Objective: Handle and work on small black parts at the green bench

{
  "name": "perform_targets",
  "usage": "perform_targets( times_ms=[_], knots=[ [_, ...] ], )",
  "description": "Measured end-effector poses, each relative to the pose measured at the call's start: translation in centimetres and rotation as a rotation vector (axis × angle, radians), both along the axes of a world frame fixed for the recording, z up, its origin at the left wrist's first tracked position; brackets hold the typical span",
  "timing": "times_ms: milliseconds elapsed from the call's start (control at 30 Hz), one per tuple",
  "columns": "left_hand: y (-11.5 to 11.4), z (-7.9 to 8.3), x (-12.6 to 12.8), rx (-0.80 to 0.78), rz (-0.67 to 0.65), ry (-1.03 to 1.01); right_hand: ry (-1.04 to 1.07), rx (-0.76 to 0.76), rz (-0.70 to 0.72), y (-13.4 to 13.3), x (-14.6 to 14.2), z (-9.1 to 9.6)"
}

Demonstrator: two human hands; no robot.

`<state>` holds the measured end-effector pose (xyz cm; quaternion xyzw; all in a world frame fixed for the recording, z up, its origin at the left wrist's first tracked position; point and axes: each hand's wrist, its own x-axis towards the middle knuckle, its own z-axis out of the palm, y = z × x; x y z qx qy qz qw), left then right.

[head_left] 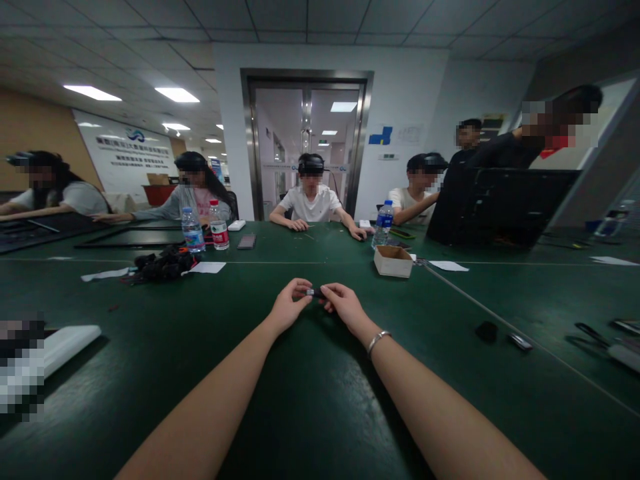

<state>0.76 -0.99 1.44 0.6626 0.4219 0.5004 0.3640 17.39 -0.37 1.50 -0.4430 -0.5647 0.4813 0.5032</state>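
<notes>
Both my arms reach forward over the dark green table (310, 400). My left hand (289, 303) and my right hand (344, 305) meet at the table's middle and pinch a small dark part (315, 292) between their fingertips, one hand at each end. The part is short and black with a light band; its details are too small to make out. A silver bracelet (377, 339) circles my right wrist.
A small cardboard box (393, 261) stands beyond my hands. A heap of black parts (163, 263), paper slips and water bottles (193, 229) lie at the far left. Small dark pieces (486, 331) and tools lie at right. Several people sit across the table; a white pad (67, 343) lies near left.
</notes>
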Motion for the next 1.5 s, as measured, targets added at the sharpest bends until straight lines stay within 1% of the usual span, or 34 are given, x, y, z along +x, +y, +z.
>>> perform_targets(
  times_ms=[100,167,333,500,600,700,867,1067,1167,1267,1367,1500],
  knots=[
    [0.05,-0.08,0.14,-0.088,0.019,-0.002,-0.007,-0.003,-0.005,-0.05,-0.04,0.06],
    [0.19,-0.2,0.24,-0.117,0.016,0.023,-0.011,-0.006,-0.011,-0.07,-0.06,0.07],
    [0.43,-0.45,0.18,0.006,-0.004,-0.007,-0.011,0.006,-0.004,-0.03,-0.03,0.01],
    [0.42,-0.58,0.2,-0.069,-0.023,-0.042,-0.01,0.004,-0.009,-0.02,-0.07,-0.02],
    [0.41,-0.65,0.13,-0.032,-0.034,-0.021,-0.014,0.007,-0.011,-0.02,-0.1,-0.01],
    [0.45,-0.67,0.03,0.009,-0.011,-0.004,-0.013,0.004,-0.013,-0.06,-0.11,0.08],
    [0.46,-0.49,0.18,-0.074,-0.008,0.005,-0.021,0.01,-0.011,-0.31,-0.08,0.42],
    [0.17,-0.1,0.18,0.001,-0.002,0.016,-0.007,0.002,-0.016,-0.36,-0.04,0.44],
    [0.33,-0.32,0.22,-0.034,0.011,-0.003,-0.001,-0.003,-0.018,-0.35,-0.06,0.4],
    [0.41,-0.44,0.3,-0.06,-0.017,-0.009,-0.008,0.0,-0.015,-0.38,-0.11,0.39],
    [0.13,-0.13,0.3,-0.043,-0.029,0.0,-0.01,-0.005,-0.016,-0.38,-0.15,0.35],
    [-0.22,0.28,0.17,-0.013,0.003,0.029,-0.013,-0.004,-0.012,-0.34,-0.1,0.27]
  ],
)
